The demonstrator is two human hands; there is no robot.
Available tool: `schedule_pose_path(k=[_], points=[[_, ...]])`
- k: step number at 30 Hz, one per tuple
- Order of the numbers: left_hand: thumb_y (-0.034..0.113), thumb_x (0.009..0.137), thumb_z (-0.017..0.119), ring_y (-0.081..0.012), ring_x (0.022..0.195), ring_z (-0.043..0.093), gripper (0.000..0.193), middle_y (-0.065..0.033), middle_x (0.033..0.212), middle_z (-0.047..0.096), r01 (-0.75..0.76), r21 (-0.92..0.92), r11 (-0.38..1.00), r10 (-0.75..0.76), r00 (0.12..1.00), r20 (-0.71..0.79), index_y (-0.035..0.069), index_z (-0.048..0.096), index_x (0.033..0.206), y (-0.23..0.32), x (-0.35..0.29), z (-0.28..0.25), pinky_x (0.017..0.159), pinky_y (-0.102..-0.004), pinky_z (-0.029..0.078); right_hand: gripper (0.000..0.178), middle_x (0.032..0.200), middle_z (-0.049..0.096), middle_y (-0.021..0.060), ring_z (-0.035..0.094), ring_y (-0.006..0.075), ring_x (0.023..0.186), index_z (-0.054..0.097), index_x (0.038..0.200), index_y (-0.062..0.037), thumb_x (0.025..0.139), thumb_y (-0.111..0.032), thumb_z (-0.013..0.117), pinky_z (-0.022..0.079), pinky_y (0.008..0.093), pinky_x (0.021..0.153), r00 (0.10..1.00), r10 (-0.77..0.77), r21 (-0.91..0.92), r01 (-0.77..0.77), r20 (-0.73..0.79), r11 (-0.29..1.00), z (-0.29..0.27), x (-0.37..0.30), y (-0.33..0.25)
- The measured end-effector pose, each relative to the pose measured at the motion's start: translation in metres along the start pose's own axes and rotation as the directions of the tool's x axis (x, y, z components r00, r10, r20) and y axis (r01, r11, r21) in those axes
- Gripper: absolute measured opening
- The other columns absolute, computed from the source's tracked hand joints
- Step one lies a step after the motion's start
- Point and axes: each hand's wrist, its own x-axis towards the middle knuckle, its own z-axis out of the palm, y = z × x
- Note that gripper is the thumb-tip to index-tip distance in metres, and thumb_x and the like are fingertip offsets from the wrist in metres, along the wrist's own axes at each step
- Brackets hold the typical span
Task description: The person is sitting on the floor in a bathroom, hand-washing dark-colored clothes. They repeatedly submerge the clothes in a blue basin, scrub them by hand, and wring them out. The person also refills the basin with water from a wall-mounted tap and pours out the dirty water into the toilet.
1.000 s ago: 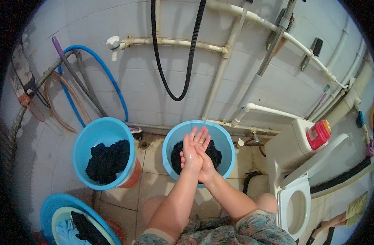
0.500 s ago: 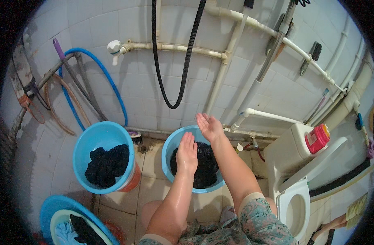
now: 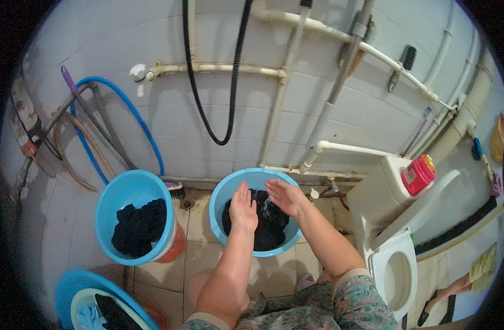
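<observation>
My left hand and my right hand hover over a light blue basin on the floor, palms turned toward each other. Both are empty, with their fingers stretched out and a gap between them. Black cloth lies bunched inside the basin beneath them. Pale streaks, perhaps water or suds, show over the cloth between the hands. To the left, a blue bucket-like tub holds more black cloth and rests on something orange-red.
Nested basins with light blue and black cloth stand at the lower left. A toilet with a red container on its tank is at right. A brush, blue hose and black hose are by the wall.
My hands have lowered toward the basin and the right one has turned its palm inward. Pale streaks now show above the black cloth. The view has shifted slightly.
</observation>
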Motion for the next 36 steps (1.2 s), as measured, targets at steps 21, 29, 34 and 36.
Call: schedule_pose_path(k=[21, 29, 34, 36], points=[[0.02, 0.087, 0.052, -0.0202, 0.113, 0.045, 0.034, -0.0098, 0.12, 0.048, 0.26, 0.269, 0.927, -0.277, 0.961, 0.026, 0.005, 0.048, 0.117, -0.066, -0.022, -0.003, 0.094, -0.0347, 0.038, 0.016, 0.099, 0.06, 0.0065, 0.058, 0.0162, 0.079, 0.051, 0.1, -0.0053, 0.089, -0.016, 0.047, 0.051, 0.027, 0.069, 0.989, -0.119, 0.507, 0.146, -0.086, 0.849, -0.095, -0.084, 0.005], [0.009, 0.087, 0.051, -0.0124, 0.082, 0.054, 0.019, -0.0016, 0.09, 0.054, 0.127, 0.352, 0.927, -0.14, 0.99, 0.013, 0.008, 0.051, 0.106, -0.048, -0.016, -0.006, 0.071, -0.025, 0.046, 0.021, 0.097, 0.059, 0.0076, 0.057, 0.0164, 0.084, 0.052, 0.106, -0.0037, 0.088, -0.013, 0.047, 0.046, 0.0284, 0.074, 0.949, -0.296, -0.411, 0.229, -0.107, 0.883, -0.09, -0.073, 0.008], [0.01, 0.086, 0.052, -0.0156, 0.097, 0.051, 0.03, -0.0046, 0.106, 0.053, 0.123, 0.387, 0.914, -0.091, 0.991, -0.101, 0.006, 0.048, 0.115, -0.041, -0.018, -0.005, 0.083, -0.0307, 0.043, 0.042, 0.112, 0.055, 0.0191, 0.053, 0.0313, 0.105, 0.052, 0.116, -0.0023, 0.082, -0.027, 0.054, 0.041, 0.0364, 0.09, 0.906, -0.419, -0.887, 0.243, 0.063, 0.392, -0.098, -0.066, 0.021], [0.012, 0.086, 0.053, -0.0164, 0.1, 0.05, 0.032, -0.0047, 0.108, 0.052, 0.115, 0.421, 0.9, -0.08, 0.992, -0.101, 0.005, 0.048, 0.117, -0.037, -0.018, -0.008, 0.086, -0.0323, 0.041, 0.045, 0.113, 0.054, 0.02, 0.052, 0.0325, 0.106, 0.051, 0.117, -0.0026, 0.081, -0.03, 0.055, 0.041, 0.037, 0.09, 0.89, -0.436, -0.906, 0.286, 0.131, 0.312, -0.099, -0.066, 0.023]])
